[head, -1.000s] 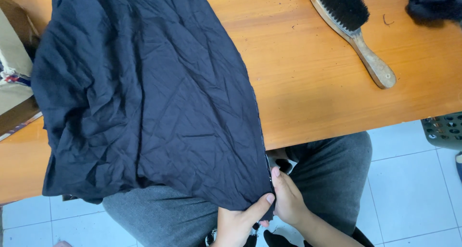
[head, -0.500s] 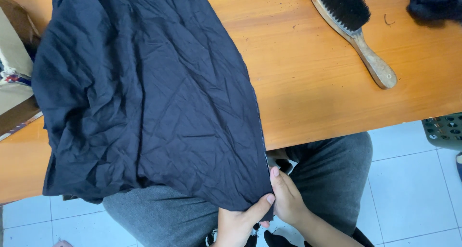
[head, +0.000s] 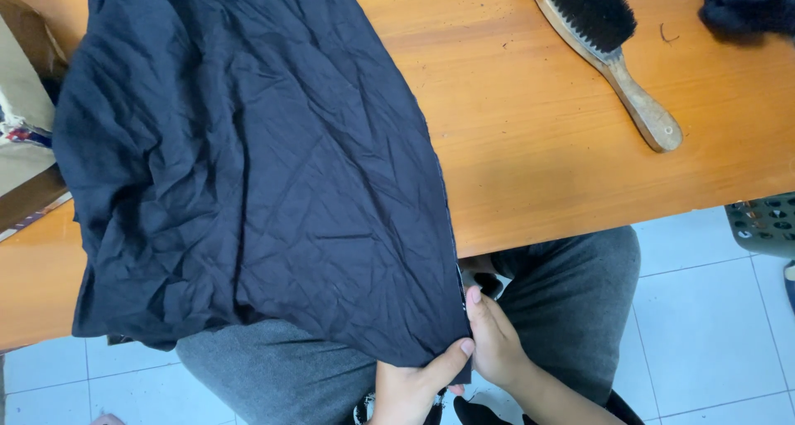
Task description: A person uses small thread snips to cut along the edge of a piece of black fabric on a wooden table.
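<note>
free: bare orange table (head: 538, 144) between dark cloth (head: 248, 168) and wooden brush (head: 609, 48) | blocked left: cloth draped over the table edge | right: brush, dark bundle (head: 749, 7) at the corner | below: grey-trousered lap (head: 571, 301)

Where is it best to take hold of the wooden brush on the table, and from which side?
Probably the bare wooden handle of the brush, approached from the table's near right edge: it points that way, lies flat, and has no bristles on it.

Dark navy cloth (head: 248, 168) — crinkled, spread over the table edge, lower corner hanging — pinched below.
</note>
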